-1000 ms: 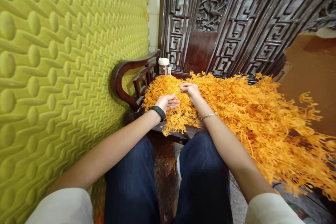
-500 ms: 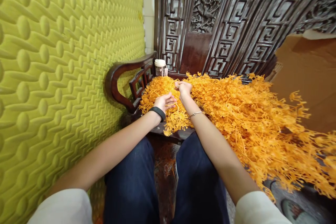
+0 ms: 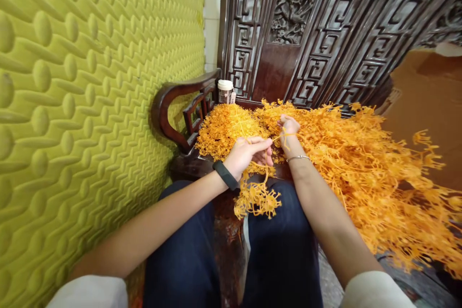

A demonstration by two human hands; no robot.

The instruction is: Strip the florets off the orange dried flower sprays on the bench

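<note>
My left hand, with a dark band on its wrist, pinches the stem of an orange plastic flower sprig. The sprig's flower heads dangle below the fingers, above my knees. Thin orange stem ends stick out from the fingertips toward the right wrist. Slightly farther off, my right hand is raised over the orange pile with its fingers curled; what they hold, if anything, is hidden. Under and beyond the left hand lies a mound of orange plastic flowers on the dark wooden bench.
A larger heap of orange sprigs spreads along the right. A lidded cup stands at the back corner beside the curved armrest. Carved wooden panels rise behind, brown cardboard at right, a padded yellow-green wall at left.
My left hand has moved right and nearer, lifting a sprig away from the mound so that it now hangs. My right hand has shifted right, away from the mound.
</note>
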